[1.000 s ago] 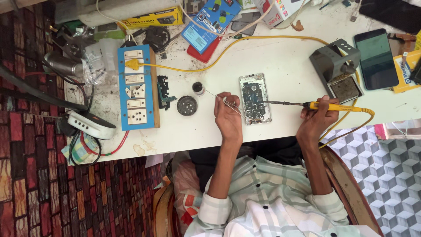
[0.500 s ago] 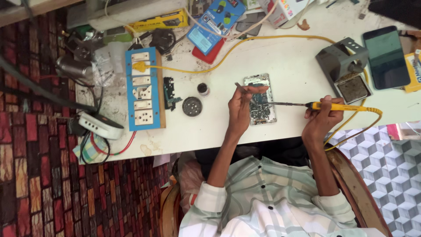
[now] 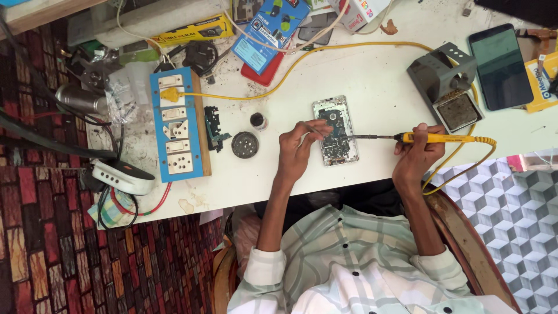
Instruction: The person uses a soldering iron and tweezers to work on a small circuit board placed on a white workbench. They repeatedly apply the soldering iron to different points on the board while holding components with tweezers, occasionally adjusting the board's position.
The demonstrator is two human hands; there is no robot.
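On the white table, going left to right: a blue-edged power strip with a yellow plug, then a round black tin. The left hand has its fingertips resting on the opened phone at the middle of the table. The right hand is closed around a yellow soldering iron, its tip over the phone's board. Behind it stands a grey iron stand.

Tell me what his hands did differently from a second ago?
The left hand moved from beside the opened phone onto it, fingers now on its circuit board; any thin tool there is too small to tell. The right hand keeps holding the yellow soldering iron, tip at the phone. The phone and blue socket board stayed put.
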